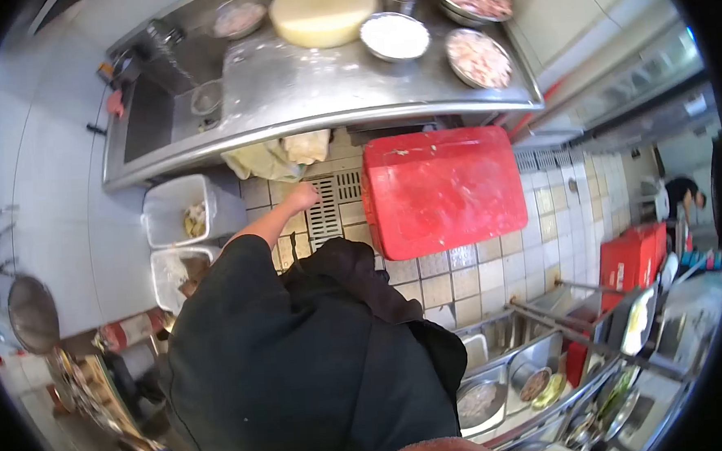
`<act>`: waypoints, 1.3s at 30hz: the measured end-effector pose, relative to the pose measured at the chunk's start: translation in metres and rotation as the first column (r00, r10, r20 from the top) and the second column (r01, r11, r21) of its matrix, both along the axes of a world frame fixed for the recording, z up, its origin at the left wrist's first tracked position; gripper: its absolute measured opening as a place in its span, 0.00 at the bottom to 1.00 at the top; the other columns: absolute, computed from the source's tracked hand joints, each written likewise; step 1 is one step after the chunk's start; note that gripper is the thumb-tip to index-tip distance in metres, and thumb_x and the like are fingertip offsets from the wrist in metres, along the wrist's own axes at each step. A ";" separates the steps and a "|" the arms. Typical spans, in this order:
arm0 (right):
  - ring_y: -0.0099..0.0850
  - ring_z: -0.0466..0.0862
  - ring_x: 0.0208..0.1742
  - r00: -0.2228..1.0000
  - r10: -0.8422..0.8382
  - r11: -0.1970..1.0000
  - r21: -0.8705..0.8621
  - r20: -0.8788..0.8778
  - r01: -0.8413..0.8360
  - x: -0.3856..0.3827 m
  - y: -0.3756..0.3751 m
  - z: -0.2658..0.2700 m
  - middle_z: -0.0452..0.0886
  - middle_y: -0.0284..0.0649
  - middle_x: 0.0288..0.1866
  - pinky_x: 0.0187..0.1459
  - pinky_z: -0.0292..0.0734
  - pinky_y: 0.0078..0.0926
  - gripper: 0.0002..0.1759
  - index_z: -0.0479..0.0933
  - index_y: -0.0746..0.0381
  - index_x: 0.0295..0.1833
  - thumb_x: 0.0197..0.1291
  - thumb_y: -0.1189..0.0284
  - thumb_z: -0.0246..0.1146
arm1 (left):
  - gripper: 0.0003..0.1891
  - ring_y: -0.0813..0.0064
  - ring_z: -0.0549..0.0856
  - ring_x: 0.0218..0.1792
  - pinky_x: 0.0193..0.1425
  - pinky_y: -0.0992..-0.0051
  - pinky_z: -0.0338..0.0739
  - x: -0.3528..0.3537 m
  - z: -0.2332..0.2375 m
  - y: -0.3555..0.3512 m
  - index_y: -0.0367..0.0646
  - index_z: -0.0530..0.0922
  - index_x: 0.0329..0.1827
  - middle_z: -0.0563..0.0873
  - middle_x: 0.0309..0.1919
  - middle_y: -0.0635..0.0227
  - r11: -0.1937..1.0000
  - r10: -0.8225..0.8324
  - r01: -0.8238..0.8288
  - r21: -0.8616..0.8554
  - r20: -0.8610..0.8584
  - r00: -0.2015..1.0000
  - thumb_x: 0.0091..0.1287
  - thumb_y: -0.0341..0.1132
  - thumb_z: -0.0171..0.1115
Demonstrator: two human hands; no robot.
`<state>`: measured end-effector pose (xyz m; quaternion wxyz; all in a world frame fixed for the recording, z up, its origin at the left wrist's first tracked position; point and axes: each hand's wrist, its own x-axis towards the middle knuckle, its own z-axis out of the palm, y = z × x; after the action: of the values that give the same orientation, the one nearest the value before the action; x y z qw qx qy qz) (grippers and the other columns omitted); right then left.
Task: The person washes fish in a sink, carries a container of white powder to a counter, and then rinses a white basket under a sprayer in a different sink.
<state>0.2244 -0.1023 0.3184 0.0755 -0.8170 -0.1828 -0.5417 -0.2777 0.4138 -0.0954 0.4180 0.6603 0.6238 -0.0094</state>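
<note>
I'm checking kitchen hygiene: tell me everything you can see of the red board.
The red board is a large flat rectangle with rounded corners. It looks like plastic, and its face is smeared with pale scuffs. It sits roughly level just below the front edge of the steel counter, above the tiled floor. What carries it is hidden. The left hand is beside it, not touching.

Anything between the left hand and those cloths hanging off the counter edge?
Nothing visible. The left hand is out over the floor grate, just short of the cloths in this view, with only floor tile showing between. The red board sits off to one side, clear of that line.
</note>
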 end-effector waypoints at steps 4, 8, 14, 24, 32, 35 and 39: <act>0.37 0.81 0.41 0.766 0.396 0.917 0.263 -0.506 -0.301 0.022 0.114 -0.072 0.82 0.49 0.43 0.48 0.75 0.28 0.14 0.80 0.69 0.45 0.62 0.68 0.61 | 0.13 0.75 0.84 0.28 0.27 0.74 0.76 -0.073 0.021 0.008 0.39 0.80 0.46 0.84 0.31 0.64 0.854 0.519 -0.466 -0.233 0.323 0.791 0.60 0.33 0.59; 0.27 0.79 0.41 0.041 0.722 0.670 0.684 -0.691 -0.288 -0.051 0.273 -0.176 0.80 0.41 0.43 0.43 0.77 0.23 0.14 0.76 0.70 0.48 0.61 0.72 0.61 | 0.15 0.75 0.84 0.31 0.31 0.78 0.76 -0.176 0.053 0.065 0.37 0.76 0.53 0.84 0.37 0.64 0.716 0.619 -0.688 -0.119 0.565 0.546 0.65 0.33 0.57; 0.28 0.81 0.41 -0.610 0.239 0.449 0.643 -0.756 -0.621 -0.348 0.532 -0.226 0.81 0.42 0.40 0.45 0.76 0.23 0.12 0.77 0.71 0.45 0.57 0.75 0.63 | 0.17 0.75 0.84 0.38 0.41 0.74 0.78 -0.373 0.117 0.227 0.42 0.75 0.55 0.84 0.45 0.66 0.590 0.576 -0.785 -0.187 0.779 0.247 0.65 0.35 0.59; 0.25 0.79 0.35 -0.884 -0.401 0.555 0.704 -0.242 -0.444 -0.796 0.887 -0.315 0.80 0.36 0.40 0.39 0.76 0.25 0.13 0.75 0.63 0.48 0.63 0.66 0.59 | 0.11 0.75 0.82 0.30 0.29 0.75 0.75 -0.545 0.032 0.516 0.42 0.79 0.43 0.83 0.31 0.68 0.475 0.609 -0.728 -0.494 0.782 -0.133 0.65 0.39 0.58; 0.38 0.83 0.41 -0.995 -0.090 0.694 0.720 0.041 -0.033 -0.960 1.015 -0.380 0.80 0.47 0.43 0.42 0.80 0.37 0.09 0.74 0.66 0.47 0.63 0.75 0.55 | 0.18 0.74 0.73 0.20 0.23 0.73 0.66 -0.627 0.040 0.582 0.43 0.78 0.34 0.74 0.18 0.73 0.449 0.626 -0.891 -0.067 0.735 0.261 0.64 0.50 0.56; 0.40 0.84 0.39 -0.723 -0.304 0.270 0.672 -0.620 -0.690 -0.944 1.020 -0.390 0.80 0.51 0.43 0.40 0.80 0.39 0.21 0.75 0.67 0.49 0.61 0.60 0.59 | 0.23 0.75 0.74 0.21 0.26 0.71 0.71 -0.654 0.029 0.628 0.44 0.74 0.50 0.76 0.27 0.70 0.643 0.617 -0.763 -0.067 0.636 0.464 0.65 0.55 0.55; 0.47 0.81 0.44 -0.799 -0.250 0.540 0.606 -0.547 -0.583 -0.874 0.989 -0.331 0.75 0.53 0.53 0.45 0.78 0.43 0.37 0.68 0.66 0.60 0.59 0.46 0.57 | 0.19 0.76 0.76 0.23 0.27 0.73 0.72 -0.692 0.015 0.666 0.45 0.74 0.49 0.77 0.29 0.71 0.707 0.586 -0.706 -0.040 0.591 0.554 0.66 0.51 0.55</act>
<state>-0.6492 0.8869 -0.0123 0.1957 -0.5708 -0.4417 0.6639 -0.9696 1.0801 -0.0809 0.4865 0.3933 0.6674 0.4039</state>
